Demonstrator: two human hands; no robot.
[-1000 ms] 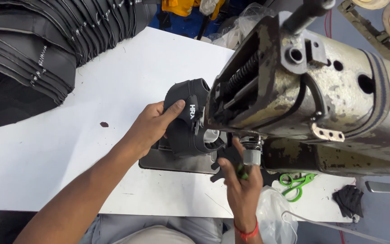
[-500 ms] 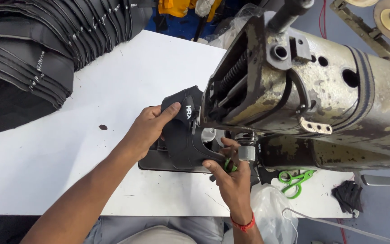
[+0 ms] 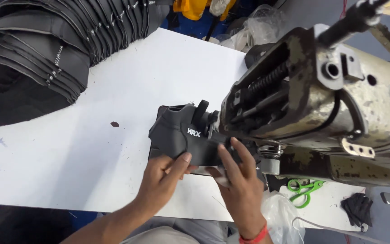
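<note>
A black shoe upper piece with small white lettering lies on the white table, its right end under the head of a worn grey sewing machine. My left hand grips its near edge, thumb on top. My right hand, with a red band at the wrist, presses fingers on the piece close to the machine's needle area, which the machine head hides.
A large stack of black shoe uppers fills the far left of the table. Green-handled scissors and a black scrap lie at the near right. A clear plastic bag hangs by my right wrist.
Both hands have drawn back toward me and now hold the piece's near edge. The black piece has turned and lies flatter, with its lettering facing up.
</note>
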